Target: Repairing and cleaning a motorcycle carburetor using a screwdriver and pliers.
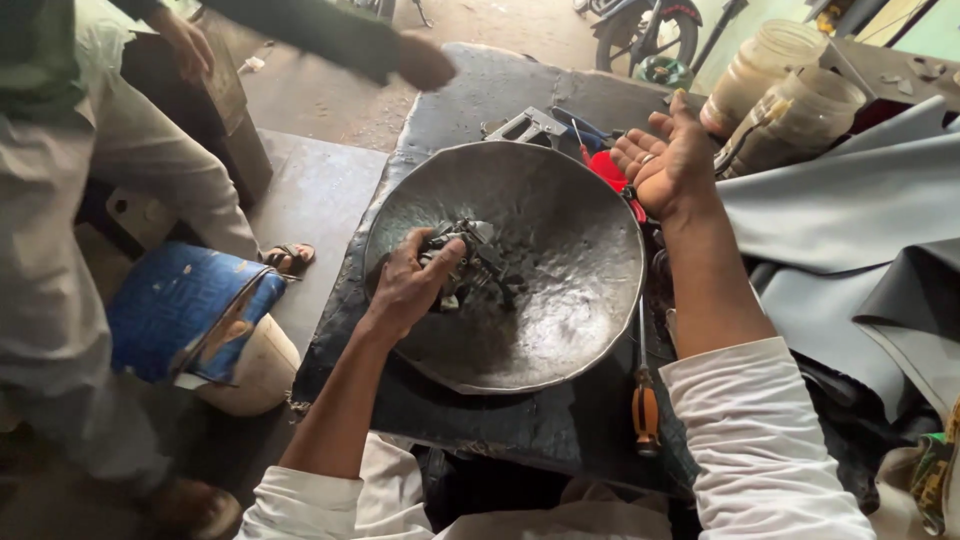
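Left hand grips greasy metal part in bowl; right hand raised, empty.

Left hand (405, 290) fingers (440, 262) are clamped on the dark metal assembly (475, 262) at the centre of the metal bowl (560, 330), which holds only that and oily residue. Right hand (668, 160) fingers are spread apart over the tabletop's (500, 420) far edge. Risk: oily grip slips; sharp edges cut. Two cloudy jars (790, 100), contents unclear, stand at the far right corner.

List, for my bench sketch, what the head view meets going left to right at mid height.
Blue drum → left hand on a metal part → metal bowl → right hand, open → grey sheet.
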